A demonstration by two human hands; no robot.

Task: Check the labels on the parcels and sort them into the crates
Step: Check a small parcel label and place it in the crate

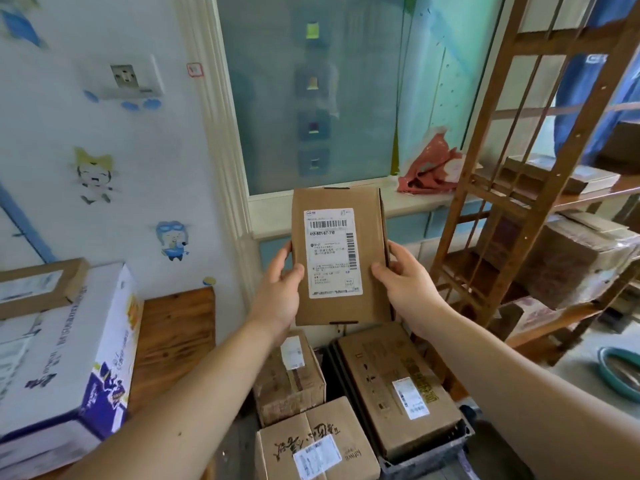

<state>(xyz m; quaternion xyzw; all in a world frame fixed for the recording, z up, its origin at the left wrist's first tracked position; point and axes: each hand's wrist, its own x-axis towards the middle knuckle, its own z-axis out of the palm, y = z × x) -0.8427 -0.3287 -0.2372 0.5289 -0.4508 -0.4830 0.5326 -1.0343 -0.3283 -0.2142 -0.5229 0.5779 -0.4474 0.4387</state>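
Observation:
I hold a flat brown cardboard parcel (370,299) upright at chest height, its white shipping label (332,252) facing me. My left hand (278,287) grips its left edge, thumb on the front. My right hand (403,282) grips the right edge the same way. Below lie more labelled parcels: a small box (289,379), a box with black script (317,445), and a long flat box (398,389) lying in a dark crate (433,462).
A white and purple carton (65,362) with a brown box (38,284) on top sits on a wooden table (173,341) at left. A wooden shelf rack (519,188) with boxes stands at right. A green basin (620,372) lies on the floor.

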